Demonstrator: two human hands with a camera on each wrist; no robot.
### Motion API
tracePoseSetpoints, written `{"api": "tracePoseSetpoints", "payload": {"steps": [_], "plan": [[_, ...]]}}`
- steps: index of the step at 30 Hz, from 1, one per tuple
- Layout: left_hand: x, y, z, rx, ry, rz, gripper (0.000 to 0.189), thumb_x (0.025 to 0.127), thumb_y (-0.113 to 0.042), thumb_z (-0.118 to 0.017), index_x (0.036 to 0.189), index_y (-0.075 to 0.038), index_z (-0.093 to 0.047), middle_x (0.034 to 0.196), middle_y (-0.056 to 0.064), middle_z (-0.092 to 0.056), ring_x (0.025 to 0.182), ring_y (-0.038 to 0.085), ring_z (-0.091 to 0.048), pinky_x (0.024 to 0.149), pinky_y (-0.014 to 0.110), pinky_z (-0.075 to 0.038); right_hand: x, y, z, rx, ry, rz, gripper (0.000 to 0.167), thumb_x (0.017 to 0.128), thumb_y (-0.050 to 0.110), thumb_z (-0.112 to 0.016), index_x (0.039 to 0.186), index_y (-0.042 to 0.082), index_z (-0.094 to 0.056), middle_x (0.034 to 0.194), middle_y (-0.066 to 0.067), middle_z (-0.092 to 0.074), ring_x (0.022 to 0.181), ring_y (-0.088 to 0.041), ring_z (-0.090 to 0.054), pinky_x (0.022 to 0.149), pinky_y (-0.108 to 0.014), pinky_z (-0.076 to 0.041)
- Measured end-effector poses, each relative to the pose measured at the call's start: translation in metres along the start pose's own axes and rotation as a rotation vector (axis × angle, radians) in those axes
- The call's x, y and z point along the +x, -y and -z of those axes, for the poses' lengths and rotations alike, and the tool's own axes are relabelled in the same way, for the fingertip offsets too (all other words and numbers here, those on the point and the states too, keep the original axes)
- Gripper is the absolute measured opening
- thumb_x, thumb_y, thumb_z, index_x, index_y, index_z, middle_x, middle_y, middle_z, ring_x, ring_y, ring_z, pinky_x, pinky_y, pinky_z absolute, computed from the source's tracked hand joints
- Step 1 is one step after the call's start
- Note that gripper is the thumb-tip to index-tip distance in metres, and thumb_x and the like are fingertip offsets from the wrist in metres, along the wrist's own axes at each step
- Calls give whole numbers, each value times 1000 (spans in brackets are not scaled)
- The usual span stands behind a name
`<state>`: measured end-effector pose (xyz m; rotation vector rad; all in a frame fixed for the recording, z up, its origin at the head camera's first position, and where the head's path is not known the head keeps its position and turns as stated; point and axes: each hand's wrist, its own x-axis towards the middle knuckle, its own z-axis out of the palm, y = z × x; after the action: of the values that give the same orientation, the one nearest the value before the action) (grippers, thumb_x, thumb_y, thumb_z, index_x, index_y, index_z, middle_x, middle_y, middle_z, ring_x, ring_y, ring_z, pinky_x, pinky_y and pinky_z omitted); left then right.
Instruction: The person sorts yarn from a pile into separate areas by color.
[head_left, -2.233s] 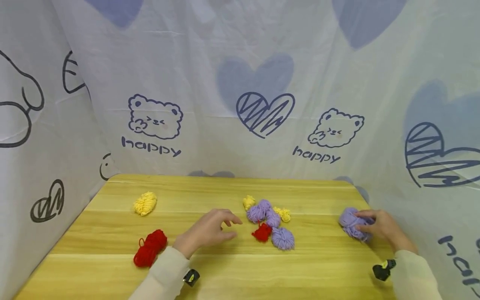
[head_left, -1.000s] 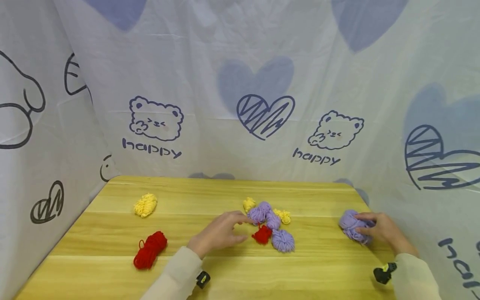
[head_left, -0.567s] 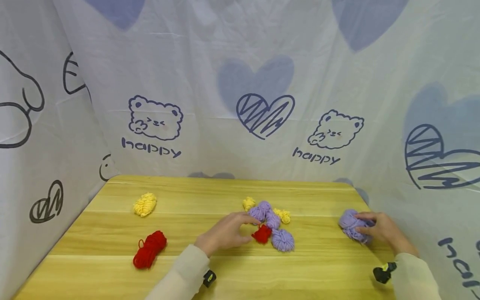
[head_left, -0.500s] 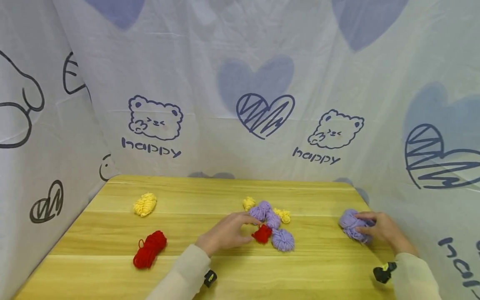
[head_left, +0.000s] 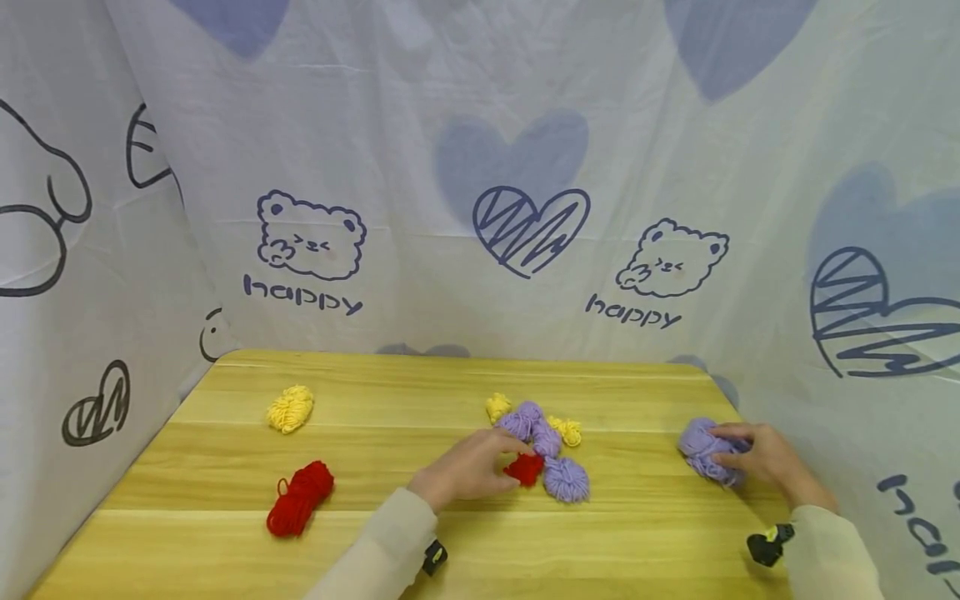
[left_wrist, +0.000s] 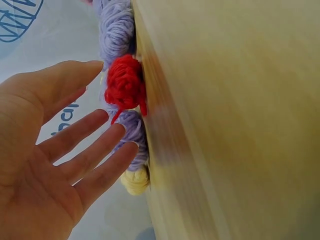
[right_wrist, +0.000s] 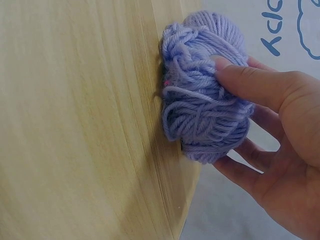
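Observation:
My left hand (head_left: 471, 468) reaches the small red ball of yarn (head_left: 524, 469) mid-table, its thumb and fingers spread apart. In the left wrist view the fingertips stand just short of the red yarn (left_wrist: 125, 83), with nothing between them. Behind and beside it lie several purple yarn balls (head_left: 566, 480) and two small yellow ones (head_left: 498, 407). At the right side of the table, my right hand (head_left: 768, 458) holds a larger purple ball of yarn (right_wrist: 205, 95), thumb on the near side and fingers behind it. Part of that ball is hidden by the hand.
On the left of the wooden table (head_left: 187, 550) lie a yellow yarn ball (head_left: 290, 409) and a red yarn skein (head_left: 300, 498). A printed white cloth (head_left: 420, 275) hangs along the back and sides.
My left hand has moved right, over the table, up to the small red yarn ball. My right hand has stayed in place on the purple ball.

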<state>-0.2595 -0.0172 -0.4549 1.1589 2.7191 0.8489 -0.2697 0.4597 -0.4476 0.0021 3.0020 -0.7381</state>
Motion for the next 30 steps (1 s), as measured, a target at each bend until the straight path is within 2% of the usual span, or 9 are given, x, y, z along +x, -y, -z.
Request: {"api": "tracePoseSetpoints", "payload": {"steps": [4, 9, 15, 21, 30], "plan": [[4, 1, -3, 0, 19, -13, 40, 91, -15, -79, 130, -13, -72, 126, 3, -74, 104, 13, -68, 90, 19, -55, -1, 0, 0, -5, -4, 9, 52, 85, 16, -84, 130, -3, -68, 144, -40, -49, 134, -63, -42, 109, -75, -36], [6, 0, -5, -2, 41, -29, 36, 89, -14, -80, 125, -14, -74, 114, 1, -76, 93, 11, -67, 81, 17, -55, -1, 0, 0, -15, -5, 19, 52, 86, 17, -84, 131, -3, -67, 144, -40, -49, 134, -63, -43, 109, -74, -36], [6, -2, -7, -18, 60, -7, 31, 89, -15, -81, 120, -15, -76, 111, -1, -74, 92, 9, -67, 79, 14, -53, -2, 1, 1, -12, 2, 6, 51, 87, 17, -83, 131, -2, -67, 145, -40, -48, 134, -63, -42, 109, -75, -36], [7, -5, -9, -12, 49, -19, 26, 87, -15, -83, 112, -12, -78, 103, 0, -75, 84, 11, -64, 73, 13, -51, -2, 0, 1, 15, 16, -22, 53, 87, 18, -82, 134, -2, -65, 148, -40, -45, 136, -63, -39, 110, -75, -34], [8, -6, -9, -23, 78, 12, 26, 83, -16, -88, 107, -12, -78, 102, -3, -74, 82, 4, -57, 75, 12, -50, 0, -1, 1, 19, 19, -28, 54, 88, 20, -83, 134, -1, -65, 148, -39, -45, 136, -63, -39, 111, -75, -34]]}}
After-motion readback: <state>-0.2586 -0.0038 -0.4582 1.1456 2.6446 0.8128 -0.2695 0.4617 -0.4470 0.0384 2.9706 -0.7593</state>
